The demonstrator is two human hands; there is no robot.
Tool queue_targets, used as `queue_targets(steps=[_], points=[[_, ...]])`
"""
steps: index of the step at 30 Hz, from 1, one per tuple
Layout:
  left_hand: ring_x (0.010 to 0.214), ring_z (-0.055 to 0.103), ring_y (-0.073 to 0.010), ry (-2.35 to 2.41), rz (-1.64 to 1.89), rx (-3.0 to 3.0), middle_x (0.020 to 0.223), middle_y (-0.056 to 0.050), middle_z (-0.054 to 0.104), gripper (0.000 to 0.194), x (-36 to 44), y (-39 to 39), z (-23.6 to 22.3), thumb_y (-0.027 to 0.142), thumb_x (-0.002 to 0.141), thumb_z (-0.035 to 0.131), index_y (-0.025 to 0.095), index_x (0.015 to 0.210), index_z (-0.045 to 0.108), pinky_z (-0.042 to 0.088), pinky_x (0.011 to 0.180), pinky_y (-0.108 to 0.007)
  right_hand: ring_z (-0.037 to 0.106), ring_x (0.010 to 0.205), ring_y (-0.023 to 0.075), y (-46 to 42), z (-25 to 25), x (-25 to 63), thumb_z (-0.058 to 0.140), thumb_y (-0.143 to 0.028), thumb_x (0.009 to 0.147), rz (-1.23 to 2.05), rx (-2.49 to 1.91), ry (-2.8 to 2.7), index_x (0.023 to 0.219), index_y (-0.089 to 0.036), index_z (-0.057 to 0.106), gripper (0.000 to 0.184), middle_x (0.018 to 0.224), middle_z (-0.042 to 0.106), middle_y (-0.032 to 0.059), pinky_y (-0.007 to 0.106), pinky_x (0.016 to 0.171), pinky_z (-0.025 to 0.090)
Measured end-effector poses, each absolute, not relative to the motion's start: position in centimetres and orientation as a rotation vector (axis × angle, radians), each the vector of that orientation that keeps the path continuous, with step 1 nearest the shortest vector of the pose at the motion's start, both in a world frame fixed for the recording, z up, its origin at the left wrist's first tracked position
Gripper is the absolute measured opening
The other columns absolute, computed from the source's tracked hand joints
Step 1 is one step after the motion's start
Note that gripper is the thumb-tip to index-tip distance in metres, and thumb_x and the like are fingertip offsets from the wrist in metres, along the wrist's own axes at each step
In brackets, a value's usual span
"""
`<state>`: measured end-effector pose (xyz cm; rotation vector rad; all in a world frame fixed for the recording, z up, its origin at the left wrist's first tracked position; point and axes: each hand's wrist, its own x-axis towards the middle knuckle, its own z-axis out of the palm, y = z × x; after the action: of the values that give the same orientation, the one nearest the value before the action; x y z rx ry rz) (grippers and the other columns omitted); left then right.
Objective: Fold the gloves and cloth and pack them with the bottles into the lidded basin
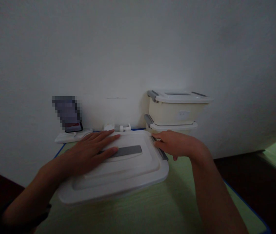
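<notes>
A storage box with a white lid sits in front of me on the table, its walls hidden beneath the lid. Along the lid's middle runs a grey handle strip. Flat on the lid's left part lies my left hand, fingers spread and the thumb over the strip's left end. My right hand grips the grey latch on the lid's right edge, fingers bent around it. The left edge of the lid is partly covered by my left hand and forearm.
Two cream storage boxes with white lids and grey latches are stacked at the back right against the wall. A phone-like screen, blurred out, stands on a white base at the back left. Small white items lie behind the lid. The green table has blue edging.
</notes>
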<state>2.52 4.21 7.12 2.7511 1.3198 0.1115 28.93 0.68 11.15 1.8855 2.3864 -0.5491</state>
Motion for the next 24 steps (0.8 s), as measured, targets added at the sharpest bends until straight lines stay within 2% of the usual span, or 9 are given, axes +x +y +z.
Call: queue_targets(steps=[3, 6, 9, 12, 16, 19, 24], points=[[0.135, 0.026, -0.0251, 1.309, 0.116, 2.752, 0.148, 0.000, 0.028, 0.055, 2.5, 4.2, 7.1, 0.056, 0.090, 0.025, 0.032, 0.140, 0.028, 0.020, 0.108, -0.043, 0.062, 0.050, 0.0159, 1.1, 10.9, 29.7, 0.036, -0.016, 0.082, -0.702, 1.934, 2.243, 0.102, -0.009, 0.063, 0.034, 0.084, 0.070, 0.0151, 0.022, 0.036, 0.041], [0.135, 0.024, -0.0245, 1.305, 0.109, 2.742, 0.149, -0.001, 0.026, 0.056, 2.4, 4.2, 7.0, 0.057, 0.090, 0.024, 0.032, 0.140, 0.028, 0.018, 0.109, -0.043, 0.062, 0.054, 0.0168, 0.7, 11.2, 30.7, 0.038, -0.014, 0.080, -0.861, 1.960, 2.129, 0.110, -0.011, 0.061, 0.037, 0.070, 0.069, 0.0097, 0.022, 0.039, 0.044], [0.135, 0.025, -0.0252, 1.290, 0.139, 2.733, 0.149, 0.000, 0.026, 0.055, 2.4, 4.3, 6.8, 0.057, 0.090, 0.026, 0.033, 0.140, 0.028, 0.018, 0.109, -0.044, 0.058, 0.050, 0.0144, -0.3, 11.9, 31.0, 0.040, -0.023, 0.085, -0.770, 2.098, 2.304, 0.114, -0.013, 0.058, 0.036, 0.062, 0.066, 0.0053, 0.021, 0.040, 0.041], [0.134, 0.027, -0.0251, 1.257, 0.195, 2.731, 0.148, 0.001, 0.027, 0.054, 2.5, 4.2, 6.8, 0.056, 0.089, 0.028, 0.034, 0.139, 0.029, 0.019, 0.109, -0.043, 0.056, 0.054, 0.0126, -0.9, 11.9, 29.9, 0.044, -0.026, 0.085, -0.614, 2.001, 2.562, 0.106, -0.016, 0.061, 0.029, 0.067, 0.065, 0.0032, 0.022, 0.048, 0.040], [0.134, 0.029, -0.0252, 1.272, 0.176, 2.677, 0.147, -0.002, 0.029, 0.057, 2.2, 4.2, 7.5, 0.056, 0.089, 0.030, 0.028, 0.138, 0.033, 0.021, 0.109, -0.042, 0.057, 0.071, 0.0144, -0.2, 10.6, 27.1, 0.053, -0.033, 0.085, -0.550, 1.656, 2.898, 0.099, -0.017, 0.062, 0.023, 0.079, 0.064, 0.0031, 0.024, 0.062, 0.041], [0.130, 0.036, -0.0245, 1.289, 0.153, 2.603, 0.145, -0.004, 0.035, 0.058, 0.8, 4.7, 8.1, 0.054, 0.089, 0.028, 0.023, 0.137, 0.036, 0.026, 0.107, -0.039, 0.055, 0.084, 0.0172, 0.3, 9.6, 25.2, 0.057, -0.042, 0.082, -0.520, 1.569, 3.018, 0.094, -0.018, 0.062, 0.028, 0.090, 0.062, 0.0051, 0.027, 0.071, 0.041], [0.124, 0.044, -0.0241, 1.391, 0.122, 2.513, 0.139, -0.007, 0.044, 0.060, -1.4, 5.5, 8.4, 0.058, 0.088, 0.029, 0.023, 0.136, 0.038, 0.033, 0.103, -0.037, 0.052, 0.093, 0.0207, -0.3, 8.6, 22.9, 0.051, -0.051, 0.083, -0.465, 1.639, 3.081, 0.098, -0.017, 0.059, 0.038, 0.100, 0.059, 0.0081, 0.033, 0.080, 0.040]])
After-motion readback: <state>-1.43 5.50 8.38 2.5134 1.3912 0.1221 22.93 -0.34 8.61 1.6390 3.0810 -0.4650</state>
